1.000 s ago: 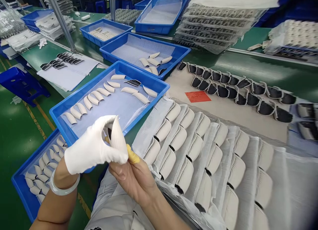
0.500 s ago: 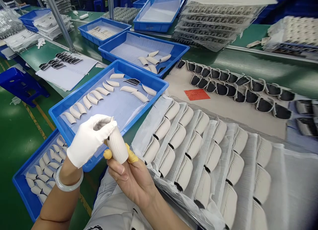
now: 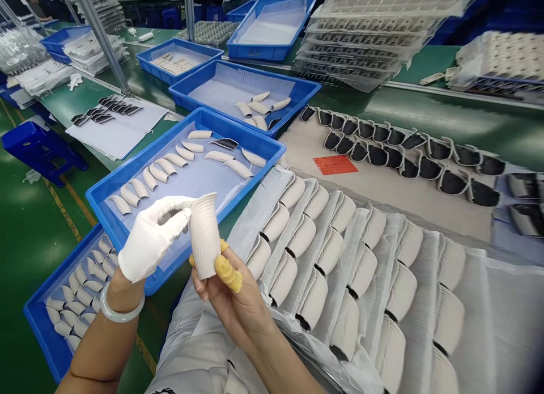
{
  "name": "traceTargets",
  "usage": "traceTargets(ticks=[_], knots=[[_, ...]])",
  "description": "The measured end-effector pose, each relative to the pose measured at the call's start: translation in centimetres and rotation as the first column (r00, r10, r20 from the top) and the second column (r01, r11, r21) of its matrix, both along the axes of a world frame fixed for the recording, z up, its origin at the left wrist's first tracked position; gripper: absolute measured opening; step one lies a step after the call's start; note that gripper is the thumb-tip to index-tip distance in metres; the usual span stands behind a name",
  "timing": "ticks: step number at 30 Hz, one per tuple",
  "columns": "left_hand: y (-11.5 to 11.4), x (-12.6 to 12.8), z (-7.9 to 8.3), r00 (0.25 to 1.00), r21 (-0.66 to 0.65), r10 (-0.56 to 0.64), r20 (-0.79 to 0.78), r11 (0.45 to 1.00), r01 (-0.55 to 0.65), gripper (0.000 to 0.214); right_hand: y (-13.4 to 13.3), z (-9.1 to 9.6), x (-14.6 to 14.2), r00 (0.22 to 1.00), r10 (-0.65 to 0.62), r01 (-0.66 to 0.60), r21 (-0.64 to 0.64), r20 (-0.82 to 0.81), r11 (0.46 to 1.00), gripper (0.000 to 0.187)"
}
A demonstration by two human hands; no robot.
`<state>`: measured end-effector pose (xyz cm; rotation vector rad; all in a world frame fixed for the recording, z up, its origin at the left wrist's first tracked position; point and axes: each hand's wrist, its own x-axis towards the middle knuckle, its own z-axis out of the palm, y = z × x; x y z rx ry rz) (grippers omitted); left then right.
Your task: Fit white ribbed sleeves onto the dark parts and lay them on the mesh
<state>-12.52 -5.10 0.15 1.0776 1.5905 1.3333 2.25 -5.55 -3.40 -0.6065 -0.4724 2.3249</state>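
Observation:
My right hand (image 3: 232, 297), bare with yellow finger cots on the thumb and a finger, pinches a white ribbed curved plastic piece (image 3: 204, 235) at its lower end. The piece stands nearly upright, its flared end up. My left hand (image 3: 152, 236) wears a white glove and a pale bangle (image 3: 121, 312). Its fingertips rest against the piece's upper left edge. Below and behind the hands lies a blue tray (image 3: 144, 150) holding rows of similar white pieces.
A white mesh sheet (image 3: 340, 280) with rows of white pieces lies to the right. Beyond it are black-lensed eyewear frames (image 3: 408, 150) and a red card (image 3: 335, 165). More blue trays (image 3: 40, 340) stand left and behind, with stacked clear blister trays (image 3: 365, 37) at the back.
The white piece has turned upright with its flared end up. The gloved hand has shifted from over the piece to its left side. My view has moved slightly.

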Motion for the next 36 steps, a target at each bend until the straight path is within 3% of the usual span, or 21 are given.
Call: traceTargets(ticks=[7,11,15,20,28,31,33,36], knots=[[0.7,2.0,0.7,0.965,0.070,-0.007,-0.261,0.997,0.026,0.031,0.2,-0.4,1.9,0.942,-0.126,0.044,0.258,0.311,0.965,0.043],[1.7,3.5,1.1,0.936,0.119,0.047,-0.348,0.993,-0.006,0.017,0.3,0.0,3.4,0.891,-0.155,0.001,0.339,0.427,0.941,0.041],[3.2,4.8,0.5,0.973,-0.004,0.058,-0.221,0.998,-0.060,0.019,-0.1,0.5,5.5,0.880,-0.260,0.101,0.380,0.397,0.920,0.048],[4.7,7.1,-1.3,0.997,-0.260,-0.049,0.054,0.964,0.062,0.032,-0.7,1.1,7.9,0.848,-0.418,0.271,0.413,0.326,0.870,0.034],[5.9,10.8,-2.9,0.989,-0.303,-0.122,0.080,0.943,0.141,0.033,-0.5,1.4,10.7,0.785,-0.502,0.348,0.414,0.362,0.841,0.027],[6.6,12.6,-2.9,0.988,-0.279,-0.153,-0.020,0.950,0.142,0.030,-0.3,1.0,11.9,0.720,-0.540,0.386,0.395,0.436,0.834,0.031],[6.9,14.1,-2.7,0.971,-0.209,-0.134,-0.197,0.973,0.092,0.027,0.1,0.4,12.9,0.679,-0.539,0.388,0.380,0.499,0.840,0.034],[7.5,16.7,-2.4,0.873,-0.041,-0.078,-0.482,0.997,0.067,0.025,0.5,-0.9,15.4,0.598,-0.543,0.323,0.442,0.590,0.837,0.029]])
